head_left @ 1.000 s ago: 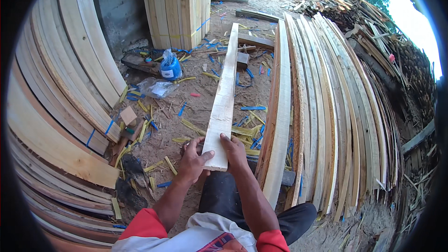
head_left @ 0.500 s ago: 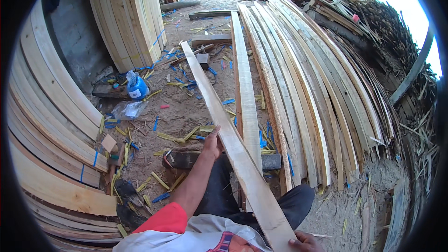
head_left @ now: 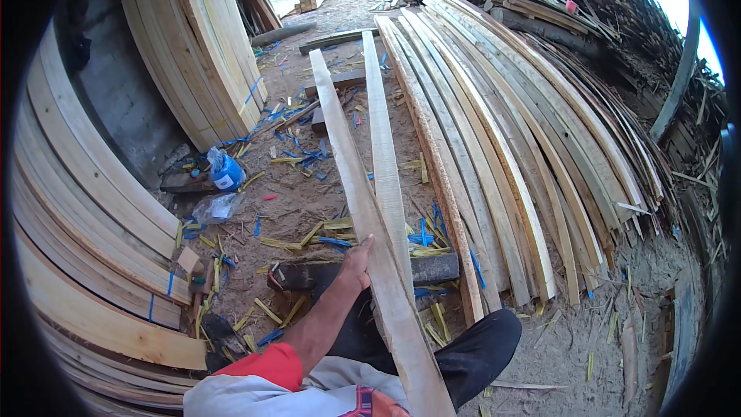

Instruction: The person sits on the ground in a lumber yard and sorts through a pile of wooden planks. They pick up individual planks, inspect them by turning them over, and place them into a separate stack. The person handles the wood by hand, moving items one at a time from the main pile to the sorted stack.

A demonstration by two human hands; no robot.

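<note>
A long pale plank (head_left: 363, 201) slants across my lap from the lower edge up to a far wooden crosspiece. My left hand (head_left: 356, 264) grips its left edge near the middle, thumb on the upper face and the other fingers hidden. My right hand is out of view; the plank's near end runs off the lower edge. Close beside it on the right is a second plank (head_left: 386, 139), partly covered by the first at its near end. Below both, a dark timber block (head_left: 432, 269) lies crosswise in front of my knees.
A long row of boards (head_left: 494, 147) covers the ground at right, with scrap wood (head_left: 617, 23) heaped behind. Stacked boards (head_left: 93, 177) line the left side; more lean on a wall (head_left: 185, 46). A blue container in plastic (head_left: 225, 170) and yellow and blue strips (head_left: 340, 224) litter the dirt.
The plank's far end has swung right, toward the second plank. My right hand, earlier at its near end, has gone out of view. My left hand keeps its hold, thumb now over the top.
</note>
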